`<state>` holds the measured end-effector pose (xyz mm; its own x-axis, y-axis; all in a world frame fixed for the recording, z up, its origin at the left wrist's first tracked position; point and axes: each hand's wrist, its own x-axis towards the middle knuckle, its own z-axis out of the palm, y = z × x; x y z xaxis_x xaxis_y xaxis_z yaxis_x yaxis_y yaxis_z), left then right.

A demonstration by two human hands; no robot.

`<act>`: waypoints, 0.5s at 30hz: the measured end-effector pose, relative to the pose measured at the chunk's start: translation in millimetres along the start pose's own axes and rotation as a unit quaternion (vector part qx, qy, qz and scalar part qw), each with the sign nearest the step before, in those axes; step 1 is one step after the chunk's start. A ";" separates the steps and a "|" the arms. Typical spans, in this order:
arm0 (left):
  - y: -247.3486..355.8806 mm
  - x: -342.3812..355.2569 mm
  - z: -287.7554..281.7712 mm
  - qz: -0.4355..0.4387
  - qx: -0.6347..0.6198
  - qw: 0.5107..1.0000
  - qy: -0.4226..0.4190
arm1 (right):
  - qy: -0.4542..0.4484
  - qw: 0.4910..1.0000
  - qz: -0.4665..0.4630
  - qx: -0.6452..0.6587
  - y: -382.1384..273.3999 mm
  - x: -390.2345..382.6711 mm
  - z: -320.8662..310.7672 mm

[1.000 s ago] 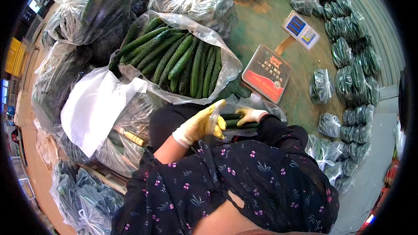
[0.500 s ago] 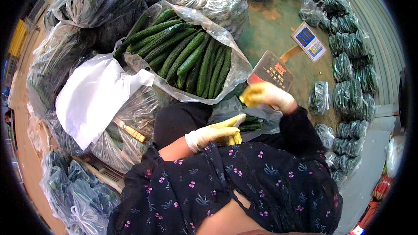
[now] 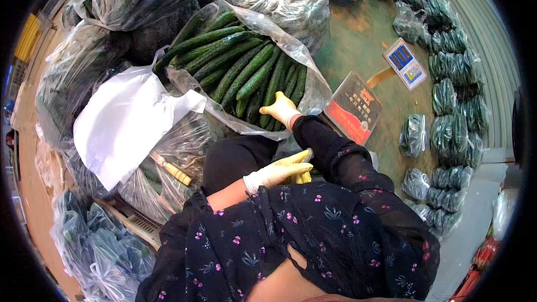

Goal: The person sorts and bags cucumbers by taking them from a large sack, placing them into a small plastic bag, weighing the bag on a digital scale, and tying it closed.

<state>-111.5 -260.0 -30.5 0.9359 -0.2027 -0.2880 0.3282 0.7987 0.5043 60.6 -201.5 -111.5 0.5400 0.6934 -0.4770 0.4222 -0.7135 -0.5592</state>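
My right hand [image 3: 281,110], in a pale yellow-coated glove, reaches over the near edge of a large open plastic bag [image 3: 319,96]. Its thumb and fingers are spread against the cucumbers [image 3: 254,75] heaped inside. Over my lap, my gloved left hand [image 3: 279,173] holds the edge of a small clear plastic bag [image 3: 288,146] between its fingers. My right sleeve covers most of that small bag, so its contents are hidden.
A white plastic sheet [image 3: 128,123] and a wooden-handled tool [image 3: 172,169] lie on bagged produce at left. To the right are a flat scale plate [image 3: 353,109], its display [image 3: 405,63] and rows of bagged cucumbers [image 3: 447,134]. Full bags [image 3: 274,3] stand behind.
My right hand has moved from the small bag on my lap up and left to the heaped cucumbers. My left hand has stayed at the small bag. The view has shifted slightly.
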 end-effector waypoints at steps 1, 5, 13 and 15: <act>-2.9 1.8 -2.3 -0.001 -0.001 1.000 0.009 | 0.005 0.999 0.004 0.040 3.4 3.9 3.0; 7.0 1.4 1.4 0.035 -0.030 0.998 -0.032 | -0.136 0.799 0.047 0.584 46.3 6.1 -17.5; 14.3 -2.2 5.7 0.095 -0.060 0.993 0.039 | -0.263 0.686 -0.113 0.669 66.5 -118.8 -137.0; 12.5 0.6 1.0 0.103 -0.066 0.991 0.050 | -0.254 0.679 -0.178 0.666 74.1 -140.3 -136.2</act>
<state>-106.7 -250.7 -23.5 0.9617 0.0246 -0.2729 0.1056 0.8858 0.4518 115.3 -365.3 6.3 0.1119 0.9846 -0.1346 -0.7549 -0.0039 -0.6558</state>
